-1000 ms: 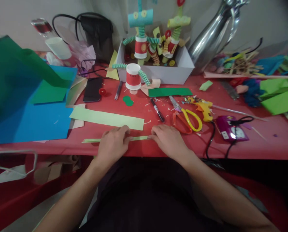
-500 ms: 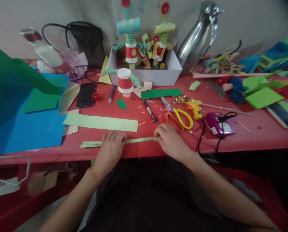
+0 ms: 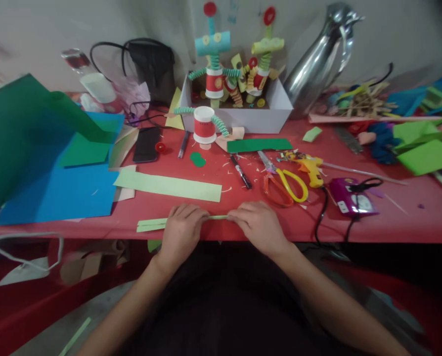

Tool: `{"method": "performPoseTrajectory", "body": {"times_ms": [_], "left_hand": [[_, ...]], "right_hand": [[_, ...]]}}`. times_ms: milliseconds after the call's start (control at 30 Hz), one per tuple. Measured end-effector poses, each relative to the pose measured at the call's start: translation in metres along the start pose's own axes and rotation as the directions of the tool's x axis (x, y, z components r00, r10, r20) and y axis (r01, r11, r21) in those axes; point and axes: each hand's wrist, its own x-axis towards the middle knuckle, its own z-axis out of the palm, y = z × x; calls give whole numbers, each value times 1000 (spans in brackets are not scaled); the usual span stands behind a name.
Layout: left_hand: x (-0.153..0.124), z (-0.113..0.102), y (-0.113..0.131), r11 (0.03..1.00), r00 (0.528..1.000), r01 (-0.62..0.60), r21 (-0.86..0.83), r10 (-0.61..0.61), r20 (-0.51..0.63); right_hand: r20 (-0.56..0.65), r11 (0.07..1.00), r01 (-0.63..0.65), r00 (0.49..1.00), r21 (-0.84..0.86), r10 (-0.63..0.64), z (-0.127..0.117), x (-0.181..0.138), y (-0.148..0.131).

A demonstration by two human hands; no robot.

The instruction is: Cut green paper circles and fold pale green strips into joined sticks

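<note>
Pinching a narrow pale-green paper strip (image 3: 152, 227) near the front edge of the red-covered table (image 3: 402, 225), we had the left hand (image 3: 184, 227) and right hand (image 3: 256, 225) both clamped on it, a short span visible between them. Just beyond lay a wider pale-green paper strip (image 3: 169, 185), while the yellow-and-orange-handled scissors (image 3: 295, 185) and black marker (image 3: 241, 172) rested near our right hand.

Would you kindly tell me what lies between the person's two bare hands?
In the head view, a short stretch of narrow pale-green paper strip spans between left hand and right hand.
</note>
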Motion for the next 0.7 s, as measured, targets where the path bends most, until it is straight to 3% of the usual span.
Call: {"method": "performPoseTrajectory", "body": {"times_ms": [133, 433, 700], "left_hand": [[-6, -17, -19, 1000, 999, 10, 27, -11, 38], [-39, -47, -74, 994, 994, 113, 4, -113, -14], [-48, -52, -82, 983, 991, 123, -136, -129, -35]], "right_hand": [[-46, 996, -13, 999, 85, 17, 4, -4, 8], [-61, 965, -36, 997, 259, 53, 4, -5, 14], [-54, 976, -22, 998, 217, 34, 6, -5, 15]]}}
